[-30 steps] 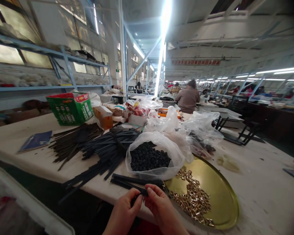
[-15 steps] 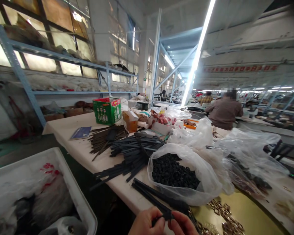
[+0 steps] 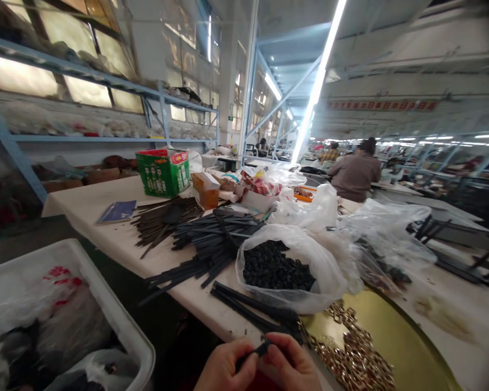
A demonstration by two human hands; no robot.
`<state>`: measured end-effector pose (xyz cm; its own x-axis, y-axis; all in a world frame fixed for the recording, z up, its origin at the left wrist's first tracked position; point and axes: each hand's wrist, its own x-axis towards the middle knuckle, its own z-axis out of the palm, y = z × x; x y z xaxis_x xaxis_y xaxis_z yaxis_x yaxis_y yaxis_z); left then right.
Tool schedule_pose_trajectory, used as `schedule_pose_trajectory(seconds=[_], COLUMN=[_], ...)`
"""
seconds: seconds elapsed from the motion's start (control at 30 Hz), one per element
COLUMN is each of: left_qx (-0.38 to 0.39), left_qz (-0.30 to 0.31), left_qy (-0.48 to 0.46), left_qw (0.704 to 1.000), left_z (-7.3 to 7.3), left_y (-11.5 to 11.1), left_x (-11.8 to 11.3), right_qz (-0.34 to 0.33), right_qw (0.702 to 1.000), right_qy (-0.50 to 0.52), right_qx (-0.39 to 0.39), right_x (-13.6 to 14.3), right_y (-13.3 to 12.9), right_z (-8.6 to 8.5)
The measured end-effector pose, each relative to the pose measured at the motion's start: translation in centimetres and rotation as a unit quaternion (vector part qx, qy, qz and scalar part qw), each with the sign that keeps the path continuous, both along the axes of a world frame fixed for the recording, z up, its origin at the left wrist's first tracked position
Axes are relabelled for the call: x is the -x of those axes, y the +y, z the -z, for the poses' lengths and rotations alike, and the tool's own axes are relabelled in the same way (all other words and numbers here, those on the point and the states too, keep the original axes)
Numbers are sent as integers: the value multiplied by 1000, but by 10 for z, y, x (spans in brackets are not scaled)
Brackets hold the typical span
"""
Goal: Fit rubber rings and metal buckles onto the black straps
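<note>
At the near edge of the table (image 3: 85, 209), beside the golden tray (image 3: 411, 336) and on the near side of the white bag (image 3: 332, 282), positions left hand (image 3: 228, 365) and right hand (image 3: 292, 363) close together, angled inward, fingers curled. Closes both in a pinch. Grips a narrow dark piece (image 3: 261, 349) between the two sets of fingertips.

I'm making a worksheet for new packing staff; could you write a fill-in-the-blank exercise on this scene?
The left hand and the right hand ____ touch the dark strip.
The small black pieces lie in an open plastic ____.
The carton with bottles printed on it is mostly ____.
The booklet has a ____ cover.
Missing words: both; bag; green; blue
</note>
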<state>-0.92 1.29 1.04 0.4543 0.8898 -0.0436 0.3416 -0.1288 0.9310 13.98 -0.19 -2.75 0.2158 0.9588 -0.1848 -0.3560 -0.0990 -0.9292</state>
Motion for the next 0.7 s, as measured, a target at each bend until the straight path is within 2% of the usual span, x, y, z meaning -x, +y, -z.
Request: schedule_pose_trajectory(seconds=[0.17, 0.33, 0.47, 0.7], left_qx=[-13, -19, -16, 26], left_qz=[4, 34, 36, 31], left_qy=[16, 53, 69, 60], left_qw=[1000, 998, 997, 997], left_z=[6, 13, 16, 15], left_y=[1, 3, 3, 2], left_x=[-3, -4, -6, -9], right_qz=[20, -22, -25, -55], right_qw=[1000, 998, 997, 993], right_qy=[13, 51, 76, 93], right_qx=[-9, 5, 16, 40], right_x=[3, -2, -6, -11], right_y=[1, 2, 1, -5], right_z=[-2, 11, 22, 24])
